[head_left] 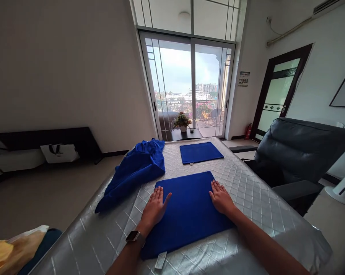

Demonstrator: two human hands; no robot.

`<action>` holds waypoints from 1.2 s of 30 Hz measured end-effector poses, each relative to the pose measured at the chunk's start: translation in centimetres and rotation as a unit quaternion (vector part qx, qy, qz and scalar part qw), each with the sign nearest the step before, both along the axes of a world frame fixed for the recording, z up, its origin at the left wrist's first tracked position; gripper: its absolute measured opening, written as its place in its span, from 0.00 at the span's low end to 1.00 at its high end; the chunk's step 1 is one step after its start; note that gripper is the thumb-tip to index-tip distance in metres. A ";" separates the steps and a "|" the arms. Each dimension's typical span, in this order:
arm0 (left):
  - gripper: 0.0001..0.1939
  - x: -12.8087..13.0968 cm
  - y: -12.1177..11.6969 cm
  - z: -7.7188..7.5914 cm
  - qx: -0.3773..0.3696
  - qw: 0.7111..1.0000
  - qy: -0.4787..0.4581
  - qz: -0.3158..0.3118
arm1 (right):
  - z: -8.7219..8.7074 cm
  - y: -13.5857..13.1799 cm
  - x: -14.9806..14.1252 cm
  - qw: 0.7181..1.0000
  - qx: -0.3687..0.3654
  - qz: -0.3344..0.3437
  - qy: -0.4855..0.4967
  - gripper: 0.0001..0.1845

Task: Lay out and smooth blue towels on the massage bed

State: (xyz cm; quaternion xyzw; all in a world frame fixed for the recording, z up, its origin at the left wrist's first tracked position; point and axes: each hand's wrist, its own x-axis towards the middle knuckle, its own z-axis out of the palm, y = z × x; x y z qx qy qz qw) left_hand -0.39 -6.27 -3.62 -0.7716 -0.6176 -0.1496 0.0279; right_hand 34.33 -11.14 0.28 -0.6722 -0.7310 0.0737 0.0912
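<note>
A flat, smooth blue cloth rectangle (pixel 186 214) lies in front of me on a silver quilted mattress (pixel 247 191). On its left edge rests my left hand (pixel 155 206), palm down, fingers stretched out and thumb apart. My right hand (pixel 220 196) lies flat along the right edge, fingers extended. A white label (pixel 160 260) sticks out from the near edge. Farther back is a smaller blue cloth rectangle (pixel 201 152), also lying flat with a small label. To the left, a crumpled blue cloth (pixel 135 172) is heaped near the mattress edge.
A black armchair (pixel 304 152) stands at the right, near a white appliance (pixel 343 187). Beyond the mattress is a small table with a potted plant (pixel 183 121) before sliding glass doors. At left, a white bag (pixel 59 153) leans on a dark panel (pixel 83 143).
</note>
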 end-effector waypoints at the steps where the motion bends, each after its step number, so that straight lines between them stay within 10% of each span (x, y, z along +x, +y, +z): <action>1: 0.42 -0.3 0.2 0.0 0.000 1.000 0.002 -0.001 | 0.2 -0.1 -0.1 1.000 0.006 -0.001 0.005 0.35; 7: 0.44 1.0 0.1 1.9 0.005 0.999 0.024 0.025 | 0.7 -0.4 0.0 0.998 0.004 0.034 0.043 0.35; 15: 0.34 19.7 -3.5 4.6 -0.025 0.988 0.014 -0.150 | 0.4 -0.4 0.7 0.998 -0.003 0.055 0.032 0.34; 19: 0.35 23.4 -4.0 4.5 -0.057 0.988 0.012 -0.146 | 0.2 -0.3 1.0 0.998 -0.014 0.066 0.016 0.35; 36: 0.43 3.6 -7.6 2.4 -0.051 0.996 0.034 0.062 | 0.2 -0.3 0.4 0.999 -0.019 0.037 0.010 0.36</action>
